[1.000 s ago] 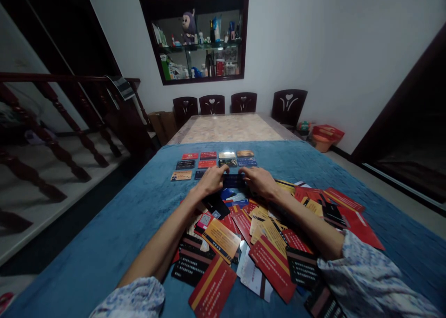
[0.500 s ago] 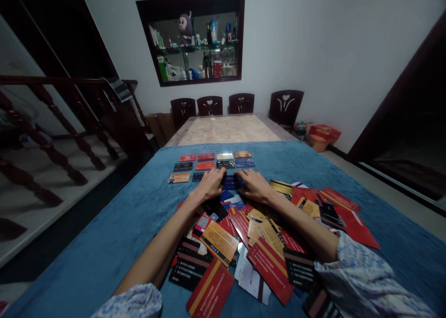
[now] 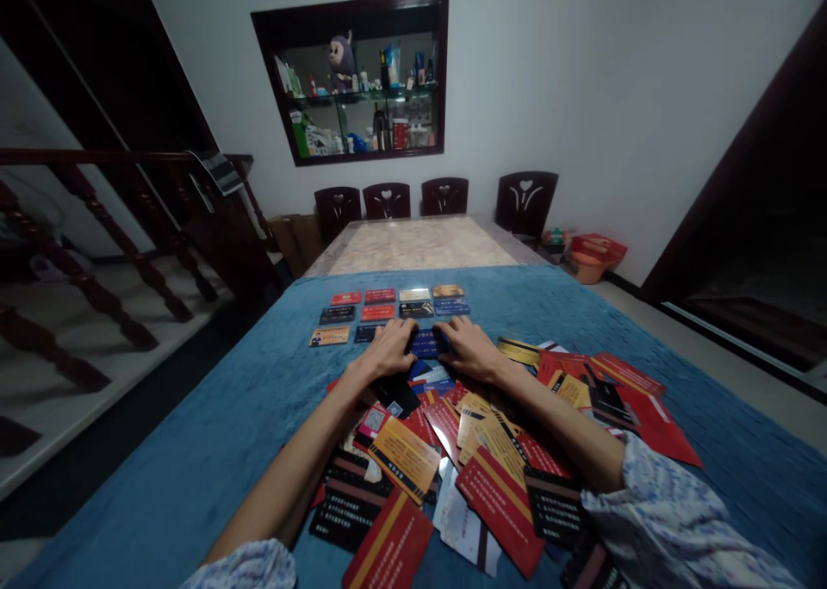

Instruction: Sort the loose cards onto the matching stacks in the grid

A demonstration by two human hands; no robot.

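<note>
A dark blue card [image 3: 426,342] lies between my two hands, at the right end of the nearest row of laid-out cards. My left hand [image 3: 386,348] grips its left edge, fingers bent and thumb on the near side. On the opposite edge my right hand [image 3: 473,350] has its fingers curled. Left of my left hand are an orange card with a figure on it [image 3: 329,337] and a dark card [image 3: 365,334], partly covered. Beyond them, two more rows include a black card [image 3: 417,309] and a blue card [image 3: 450,307].
Under my forearms spreads a loose pile of overlapping cards, among them a red card [image 3: 500,507], a gold card [image 3: 406,455] and a black card [image 3: 554,505]. A blue cloth [image 3: 213,451] covers the near table. Chairs [image 3: 526,201] stand at the far end.
The view has tilted up slightly, so everything sits a little lower. Both hands stay at the dark blue card, and my left thumb now shows more clearly.
</note>
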